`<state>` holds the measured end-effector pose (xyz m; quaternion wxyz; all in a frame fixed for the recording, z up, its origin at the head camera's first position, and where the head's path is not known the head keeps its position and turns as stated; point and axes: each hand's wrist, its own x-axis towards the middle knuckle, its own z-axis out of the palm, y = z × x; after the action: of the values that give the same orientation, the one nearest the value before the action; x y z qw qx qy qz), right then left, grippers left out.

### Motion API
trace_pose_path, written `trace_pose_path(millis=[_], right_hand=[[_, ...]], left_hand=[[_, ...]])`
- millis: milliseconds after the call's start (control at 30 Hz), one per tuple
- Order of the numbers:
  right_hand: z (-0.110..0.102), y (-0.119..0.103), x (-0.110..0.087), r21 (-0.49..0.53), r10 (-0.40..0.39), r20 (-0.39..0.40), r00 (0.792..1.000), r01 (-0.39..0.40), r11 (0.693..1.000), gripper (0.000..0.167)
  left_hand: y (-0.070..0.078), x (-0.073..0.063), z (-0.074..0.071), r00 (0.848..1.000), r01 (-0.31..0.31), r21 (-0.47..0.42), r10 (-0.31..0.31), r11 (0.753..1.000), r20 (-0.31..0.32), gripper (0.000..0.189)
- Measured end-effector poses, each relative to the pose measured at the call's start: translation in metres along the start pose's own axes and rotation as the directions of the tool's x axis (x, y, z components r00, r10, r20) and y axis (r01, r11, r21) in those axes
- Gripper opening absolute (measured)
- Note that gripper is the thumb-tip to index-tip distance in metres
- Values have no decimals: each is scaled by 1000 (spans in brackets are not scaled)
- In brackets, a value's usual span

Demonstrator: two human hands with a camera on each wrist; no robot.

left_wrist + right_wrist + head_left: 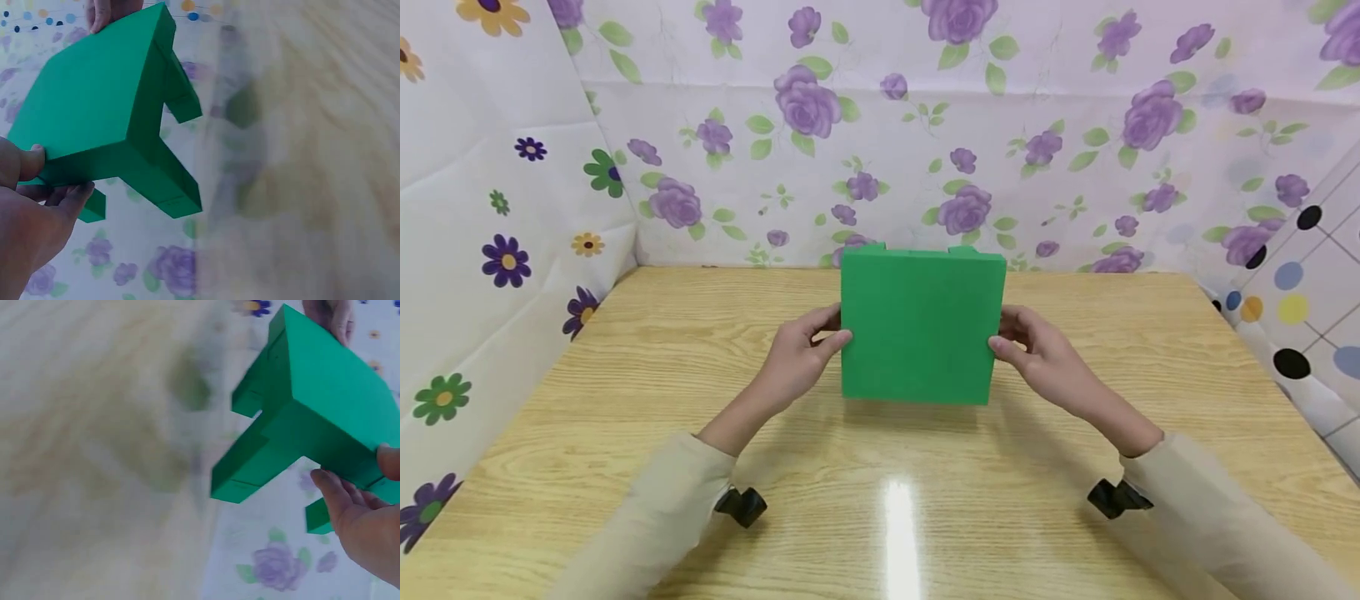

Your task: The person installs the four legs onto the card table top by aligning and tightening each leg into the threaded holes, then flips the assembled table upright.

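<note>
A small green toy table (921, 329) with a flat square top and short block legs is tilted, its top turned toward me in the head view and its legs pointing away. My left hand (801, 354) pinches the left edge, thumb on the top face and fingers behind the rim. On the opposite edge my right hand (1041, 358) grips the same way. Both wrist views show the legs; one is the leg (169, 184) near the left hand, another the leg (240, 465) near the right. The lower edge of the top shows above a shadow on the wooden surface.
A light wood tabletop (662, 375) spreads beneath, with a bright reflection toward the front. Behind it hangs a sheet with purple roses (808, 100). Flowered cloth (467, 333) lines the left side and dotted cloth (1300, 308) the right.
</note>
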<state>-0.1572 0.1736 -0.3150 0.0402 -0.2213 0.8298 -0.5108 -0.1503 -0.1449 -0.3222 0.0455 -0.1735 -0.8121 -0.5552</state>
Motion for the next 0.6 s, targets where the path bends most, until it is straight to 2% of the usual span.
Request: trace_pose_path(millis=[133, 267, 400, 500, 600], right_hand=[[-7, -18, 2, 55, 20, -20, 1000, -19, 998, 48], [-12, -29, 5, 50, 20, -40, 999, -18, 999, 54], [-16, -36, 6, 47, 49, -42, 998, -47, 998, 58], [-17, -41, 8, 115, 83, -29, 996, -79, 990, 59], [-18, -43, 11, 216, 133, -8, 991, -129, 968, 60]], left_hand=[[19, 3, -9, 999, 54, -84, -55, 995, -1, 46], [32, 7, -18, 995, 95, -235, -93, 967, 19, 47], [39, 12, -25, 984, 176, -337, -163, 925, 66, 49], [40, 16, -28, 968, 250, -392, -231, 886, 96, 53], [38, 21, -30, 954, 298, -443, -277, 845, 115, 54]])
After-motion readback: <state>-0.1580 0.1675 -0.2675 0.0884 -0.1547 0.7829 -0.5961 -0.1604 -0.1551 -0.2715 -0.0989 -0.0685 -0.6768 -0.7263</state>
